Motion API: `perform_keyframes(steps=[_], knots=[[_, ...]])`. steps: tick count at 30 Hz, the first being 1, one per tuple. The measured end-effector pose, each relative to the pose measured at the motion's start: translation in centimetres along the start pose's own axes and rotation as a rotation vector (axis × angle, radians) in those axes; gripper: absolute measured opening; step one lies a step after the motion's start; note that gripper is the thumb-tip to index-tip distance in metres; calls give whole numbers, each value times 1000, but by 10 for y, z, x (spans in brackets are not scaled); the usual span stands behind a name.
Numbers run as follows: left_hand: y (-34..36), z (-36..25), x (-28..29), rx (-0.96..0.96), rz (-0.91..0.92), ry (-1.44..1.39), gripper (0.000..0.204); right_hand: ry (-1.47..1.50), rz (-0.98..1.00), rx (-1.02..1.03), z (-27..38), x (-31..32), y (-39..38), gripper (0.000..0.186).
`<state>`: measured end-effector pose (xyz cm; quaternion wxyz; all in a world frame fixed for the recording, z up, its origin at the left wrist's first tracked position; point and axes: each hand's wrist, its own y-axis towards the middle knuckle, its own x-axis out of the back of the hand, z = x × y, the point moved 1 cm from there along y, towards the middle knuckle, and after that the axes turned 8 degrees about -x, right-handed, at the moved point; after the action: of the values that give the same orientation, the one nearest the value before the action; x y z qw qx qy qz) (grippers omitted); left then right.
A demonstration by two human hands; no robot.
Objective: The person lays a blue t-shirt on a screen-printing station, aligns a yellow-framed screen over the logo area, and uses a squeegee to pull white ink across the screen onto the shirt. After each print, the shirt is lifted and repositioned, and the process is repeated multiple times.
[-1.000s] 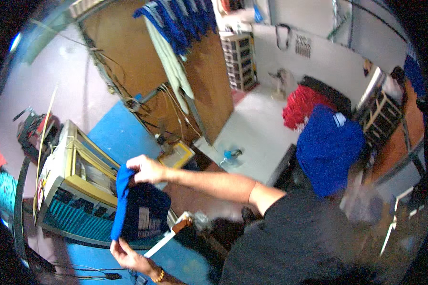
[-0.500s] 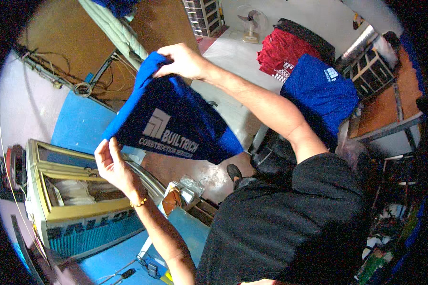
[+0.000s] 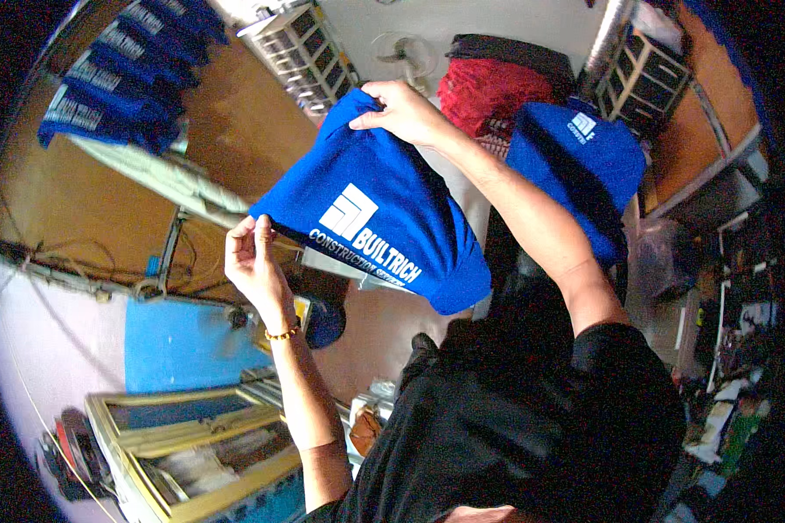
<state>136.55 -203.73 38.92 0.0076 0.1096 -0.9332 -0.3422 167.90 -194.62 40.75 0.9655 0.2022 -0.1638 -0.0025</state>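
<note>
A blue shirt (image 3: 406,196) with a white print hangs slantwise in the air between my two hands. My left hand (image 3: 257,257) pinches its lower left edge between thumb and fingers. Farther up, my right hand (image 3: 403,113) grips the bunched upper corner. The cloth looks doubled over, and its lower right end droops loose. To its right, another blue shirt (image 3: 571,179) with a white print is draped over something I cannot make out. Behind that lies a heap of red cloth (image 3: 493,87).
Several blue printed shirts (image 3: 118,109) lie overlapped along a pale padded bar (image 3: 144,174) at the far left. Drawer units (image 3: 301,57) and a small fan (image 3: 399,57) stand at the back. A yellow-framed cabinet (image 3: 118,418) is at the lower left.
The view has swung left, bringing the row of blue shirts into sight. My hands have carried the held shirt along, and its print is now brightly lit. Both grips are unchanged.
</note>
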Motion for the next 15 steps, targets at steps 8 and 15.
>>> perform_keyframes(steps=[8,15], knots=[[22,41,15,-162,158,-185,15,-152,-160,49,2,-1,-37,22],[24,75,19,-354,255,-282,30,75,-260,88,-6,-23,-75,29]])
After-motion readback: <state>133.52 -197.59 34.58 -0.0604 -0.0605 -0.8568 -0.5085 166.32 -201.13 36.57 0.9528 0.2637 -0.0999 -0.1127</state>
